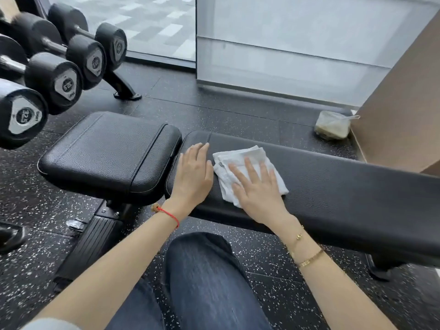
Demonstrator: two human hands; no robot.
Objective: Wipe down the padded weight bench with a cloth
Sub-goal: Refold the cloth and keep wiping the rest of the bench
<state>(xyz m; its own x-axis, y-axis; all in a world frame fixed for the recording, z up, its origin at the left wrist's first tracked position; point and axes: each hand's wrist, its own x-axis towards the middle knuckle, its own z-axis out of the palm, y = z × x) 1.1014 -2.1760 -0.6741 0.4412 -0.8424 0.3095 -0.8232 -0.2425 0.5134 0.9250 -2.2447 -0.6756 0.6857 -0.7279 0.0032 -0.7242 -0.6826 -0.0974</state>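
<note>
A black padded weight bench lies across the view, with a short seat pad (109, 151) on the left and a long back pad (333, 177) running to the right. A folded white cloth (238, 160) lies on the left end of the long pad. My right hand (257, 189) presses flat on the cloth with straight, spread fingers. My left hand (194, 175) rests flat on the pad just left of the cloth, fingers straight, near the gap between the two pads.
A rack of black dumbbells (59, 79) stands at the upper left, its foot (123, 91) on the speckled rubber floor. A small wrapped bundle (332, 126) lies beside a brown panel (404, 115) at the right. My jeans-clad knee (204, 270) is below the bench.
</note>
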